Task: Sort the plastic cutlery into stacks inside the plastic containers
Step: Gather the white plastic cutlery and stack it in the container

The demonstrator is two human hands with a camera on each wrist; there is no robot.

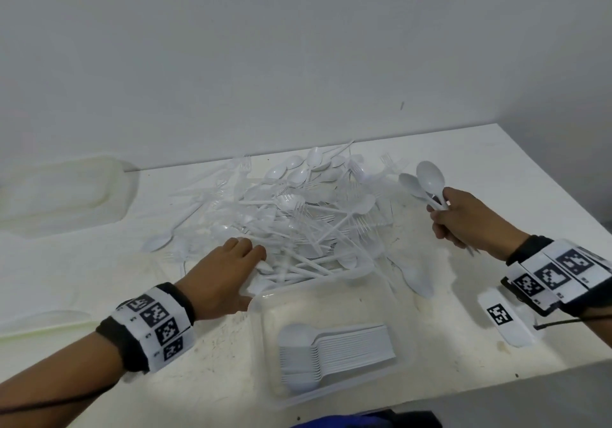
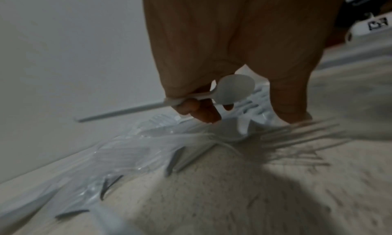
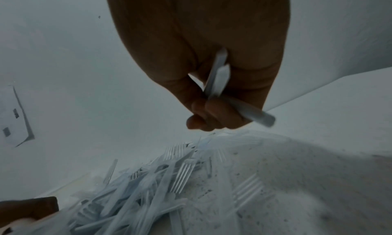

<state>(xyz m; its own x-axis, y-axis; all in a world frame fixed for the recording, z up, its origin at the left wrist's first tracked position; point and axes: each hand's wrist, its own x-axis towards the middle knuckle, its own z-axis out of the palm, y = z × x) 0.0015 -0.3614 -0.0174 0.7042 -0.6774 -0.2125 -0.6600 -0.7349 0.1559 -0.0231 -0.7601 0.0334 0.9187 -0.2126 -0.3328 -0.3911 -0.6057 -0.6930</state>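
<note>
A heap of white plastic spoons and forks point(image 1: 298, 215) covers the middle of the white table point(image 1: 480, 149). In front of it stands a clear container point(image 1: 347, 394) holding a neat stack of spoons point(image 1: 334, 354). My left hand point(image 1: 255, 258) is at the heap's near left edge. In the left wrist view its curled fingers point(image 2: 197, 111) grip the handle of one white spoon point(image 2: 233, 89). My right hand point(image 1: 460, 219) is raised to the right of the heap and grips a few spoons point(image 1: 427, 179) by their handles point(image 3: 218, 77), bowls pointing up and away.
A translucent container point(image 1: 59, 192) sits at the back left against the wall, with a flat lid point(image 1: 39, 321) nearer on the left. A white marker tag point(image 1: 503, 321) lies at the front right. Loose forks point(image 3: 246, 188) lie on the table right of the heap.
</note>
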